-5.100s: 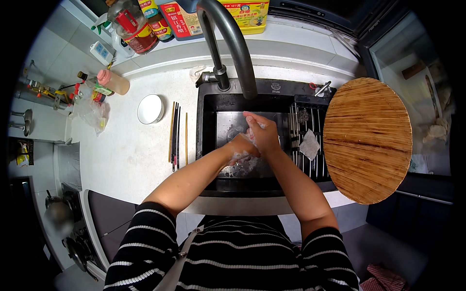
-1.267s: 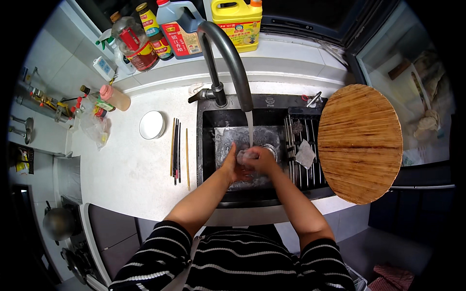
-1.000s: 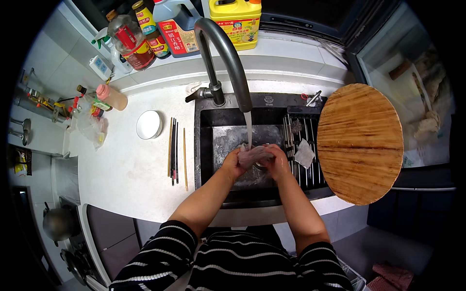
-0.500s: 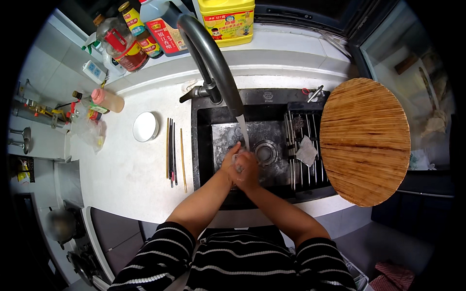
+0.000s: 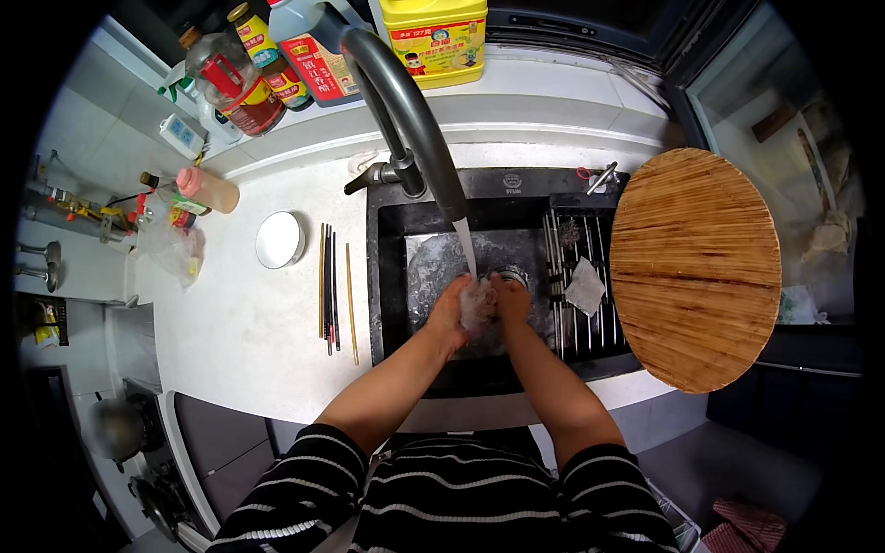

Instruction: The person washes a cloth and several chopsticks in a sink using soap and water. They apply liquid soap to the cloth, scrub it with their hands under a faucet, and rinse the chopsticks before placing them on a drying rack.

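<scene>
My left hand [image 5: 447,316] and my right hand [image 5: 512,300] are side by side in the black sink [image 5: 392,318], under the dark curved faucet [image 5: 406,115]. Water runs from it in a white stream [image 5: 468,247] onto a wet, whitish, crumpled thing [image 5: 477,309] between my hands. My fingers curl round this thing from both sides; splashing water blurs it, so I cannot tell its exact kind. Behind my right hand, the round drain [image 5: 510,274] is partly covered.
Left of the sink are several chopsticks [image 5: 330,290] and a white bowl [image 5: 279,240]. A rack [image 5: 576,336] over the sink's right side holds a greyish cloth [image 5: 584,287] and a steel scrubber [image 5: 570,232]. A round wooden board [image 5: 696,272] stands at the right. Bottles [image 5: 313,55] line the ledge.
My hands, pressed together half a second ago, have moved apart, the right one going right and slightly up. The whitish thing now shows between them under the stream.
</scene>
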A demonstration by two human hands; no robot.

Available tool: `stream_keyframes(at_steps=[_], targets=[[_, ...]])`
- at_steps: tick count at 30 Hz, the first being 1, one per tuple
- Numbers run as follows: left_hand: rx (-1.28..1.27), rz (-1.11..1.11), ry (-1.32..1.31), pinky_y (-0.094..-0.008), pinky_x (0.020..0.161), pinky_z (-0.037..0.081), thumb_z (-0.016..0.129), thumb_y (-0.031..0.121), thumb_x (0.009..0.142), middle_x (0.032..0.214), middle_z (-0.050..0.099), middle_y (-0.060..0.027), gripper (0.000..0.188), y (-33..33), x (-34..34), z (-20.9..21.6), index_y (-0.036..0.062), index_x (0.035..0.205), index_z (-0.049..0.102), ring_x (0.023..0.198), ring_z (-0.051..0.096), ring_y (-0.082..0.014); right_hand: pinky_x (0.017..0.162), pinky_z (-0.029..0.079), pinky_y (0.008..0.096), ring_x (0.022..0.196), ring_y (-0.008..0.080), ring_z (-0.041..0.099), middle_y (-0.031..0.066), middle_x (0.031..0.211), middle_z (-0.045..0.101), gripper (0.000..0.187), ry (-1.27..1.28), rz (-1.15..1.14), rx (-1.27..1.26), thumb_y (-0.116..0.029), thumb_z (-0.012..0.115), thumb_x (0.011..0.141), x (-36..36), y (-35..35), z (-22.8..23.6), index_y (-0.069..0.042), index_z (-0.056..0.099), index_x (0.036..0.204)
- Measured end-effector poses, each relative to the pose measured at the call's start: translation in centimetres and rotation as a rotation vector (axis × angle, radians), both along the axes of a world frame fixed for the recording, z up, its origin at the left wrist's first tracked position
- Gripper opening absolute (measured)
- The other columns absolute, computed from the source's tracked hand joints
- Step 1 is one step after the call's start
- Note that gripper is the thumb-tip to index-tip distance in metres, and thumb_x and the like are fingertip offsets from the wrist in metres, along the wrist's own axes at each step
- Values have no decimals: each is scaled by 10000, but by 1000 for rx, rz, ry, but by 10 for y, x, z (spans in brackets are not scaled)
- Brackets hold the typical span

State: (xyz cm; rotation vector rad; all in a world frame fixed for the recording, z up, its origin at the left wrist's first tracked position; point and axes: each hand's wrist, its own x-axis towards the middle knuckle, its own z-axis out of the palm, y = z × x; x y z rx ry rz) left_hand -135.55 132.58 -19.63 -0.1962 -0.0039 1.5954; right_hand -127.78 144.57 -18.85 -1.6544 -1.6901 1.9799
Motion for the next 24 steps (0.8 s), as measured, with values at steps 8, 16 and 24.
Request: stream_keyframes(at_steps=[8,16,24], targets=[[-712,234,322,-420,894,437,477,329,901,1107,559,-143,378,-17,-21,34,31,1132,492,1013,549,-291,639,470,232,719,116,587,34,855,625,297,414,198,-189,-193,670,780,8,-5,42,-5,598,999],[-842,-89,318,-482,994,308,533,650,739,1221,506,-176,740,-7,-11,60,54,1178,510,1150,465,-304,681,472,260,785,129,596,71,889,639,282,427,698,481,-183,684,722,-7,-17,70,-34,627,956],[-618,75,353,-439,935,416,381,91,920,1195,525,-137,317,-13,-6,42,61,1227,453,1062,532,-305,685,450,254,782,119,564,34,908,632,320,340,884,-51,-218,690,739,47,-7,94,-90,634,1026]])
